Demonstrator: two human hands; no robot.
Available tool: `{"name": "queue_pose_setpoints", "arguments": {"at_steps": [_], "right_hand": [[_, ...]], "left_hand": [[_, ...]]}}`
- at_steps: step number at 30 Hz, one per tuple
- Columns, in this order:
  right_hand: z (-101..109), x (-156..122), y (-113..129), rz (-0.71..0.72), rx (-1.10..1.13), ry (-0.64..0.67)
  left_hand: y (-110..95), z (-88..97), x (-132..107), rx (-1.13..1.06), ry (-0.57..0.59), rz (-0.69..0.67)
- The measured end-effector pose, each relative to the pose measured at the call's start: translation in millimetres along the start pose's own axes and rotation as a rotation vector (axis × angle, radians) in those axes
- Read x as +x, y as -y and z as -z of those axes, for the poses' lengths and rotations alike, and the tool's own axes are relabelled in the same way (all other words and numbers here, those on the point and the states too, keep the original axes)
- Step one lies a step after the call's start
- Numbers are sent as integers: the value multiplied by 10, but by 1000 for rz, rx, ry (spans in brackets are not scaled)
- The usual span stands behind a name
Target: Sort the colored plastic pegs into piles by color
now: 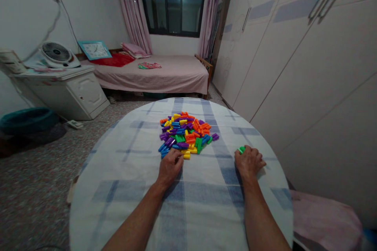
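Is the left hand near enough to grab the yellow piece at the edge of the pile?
Probably yes: the left hand rests right beside the yellow piece at the near edge of the pile, with nothing between them.

A pink-covered bed (165,72) stands under a dark window (173,0) with pink curtains (132,8), white wardrobes (309,66) along the right wall.

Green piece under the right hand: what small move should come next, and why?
Probably release the green piece onto the bare cloth right where it is. The right hand has its fingers curled over it, well clear of the pile, so it already sits apart. The left hand rests at the pile's near edge, next to a yellow piece.
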State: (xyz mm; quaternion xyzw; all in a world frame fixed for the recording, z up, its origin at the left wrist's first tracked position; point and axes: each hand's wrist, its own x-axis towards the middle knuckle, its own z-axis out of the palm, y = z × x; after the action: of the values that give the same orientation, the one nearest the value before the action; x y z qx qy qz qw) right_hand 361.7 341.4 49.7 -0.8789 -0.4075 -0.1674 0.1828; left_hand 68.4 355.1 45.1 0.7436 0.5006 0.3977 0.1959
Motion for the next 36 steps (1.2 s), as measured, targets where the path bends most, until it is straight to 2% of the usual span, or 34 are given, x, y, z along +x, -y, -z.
{"name": "queue_pose_setpoints", "arguments": {"at_steps": [4, 7, 10, 12, 18, 24, 28, 31, 36], "right_hand": [[-63, -6, -3, 15, -10, 52], [-66, -19, 50, 25, 41, 10], [-25, -73, 178, 151, 145, -46], [5, -128, 286, 262, 206, -29], [103, -140, 528, 436, 217, 215], [315, 226, 762, 517, 33, 488], [277, 423, 853, 652, 1, 577], [125, 407, 806, 730, 41, 557], [-108, 219, 651, 627, 126, 344]], "left_hand": [[-17, 10, 3, -3, -5, -1], [-20, 14, 1, -2, -3, -3], [-10, 11, -2, 5, -3, -7], [-3, 9, -2, -2, -2, -7], [13, 8, 1, -12, -3, -7], [15, 3, 8, -33, -19, -11], [12, 4, 9, -39, -15, -7], [16, -4, 7, -43, -11, -5], [35, -25, -4, -43, -16, 9]]}}
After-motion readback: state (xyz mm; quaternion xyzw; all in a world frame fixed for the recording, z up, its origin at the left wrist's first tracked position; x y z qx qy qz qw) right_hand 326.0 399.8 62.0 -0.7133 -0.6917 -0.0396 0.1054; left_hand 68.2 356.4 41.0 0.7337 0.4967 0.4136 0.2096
